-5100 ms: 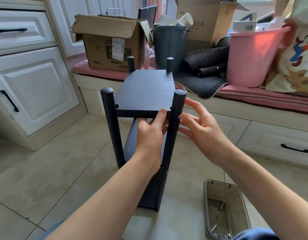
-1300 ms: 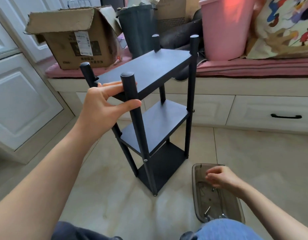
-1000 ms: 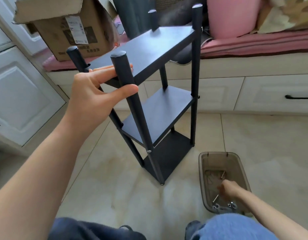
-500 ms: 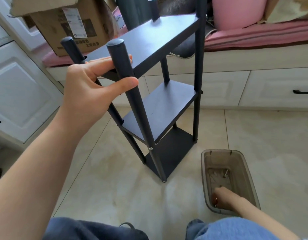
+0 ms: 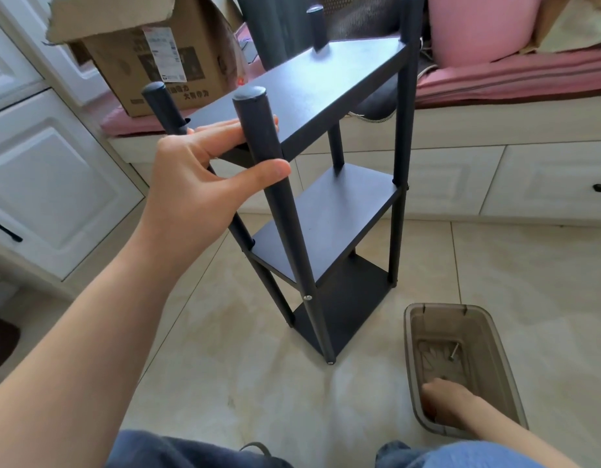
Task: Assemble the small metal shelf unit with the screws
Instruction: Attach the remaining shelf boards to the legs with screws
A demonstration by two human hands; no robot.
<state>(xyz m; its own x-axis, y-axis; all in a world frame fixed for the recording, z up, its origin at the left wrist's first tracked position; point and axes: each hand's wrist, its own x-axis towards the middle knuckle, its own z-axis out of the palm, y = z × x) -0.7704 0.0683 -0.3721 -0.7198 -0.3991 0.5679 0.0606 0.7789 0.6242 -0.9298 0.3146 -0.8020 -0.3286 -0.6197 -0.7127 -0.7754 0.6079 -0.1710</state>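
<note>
The shelf (image 5: pixel 326 184) is being stood on the floor (image 5: pixel 224 366), close to the low white drawers (image 5: pixel 545 184) along the far edge of the floor. It is being kept a little tilted toward the person, probably so that it is not tipping over while more screws are being fetched and so that the near post (image 5: pixel 278 204) is easy to reach.

The shelf is being held by the left hand (image 5: pixel 204 184) at its top near corner. The fingers (image 5: pixel 231 130) are being laid flat on the top board (image 5: pixel 312 86), and the thumb (image 5: pixel 258 172) is being pressed under the board beside the near post. So the left grip is half open and is being closed on the board's edge like a clip.

The brown tub (image 5: pixel 461 366) is being kept on the floor just beside the shelf's near foot, so that the screws are within easy reach. One screw (image 5: pixel 454 352) is being seen lying inside it. The right hand (image 5: pixel 444 407) is being dipped into the near end of the tub, most likely to pick a screw. Its fingers are being hidden and blurred, so it cannot be told how far the right grip is open or whether anything is being held.
</note>
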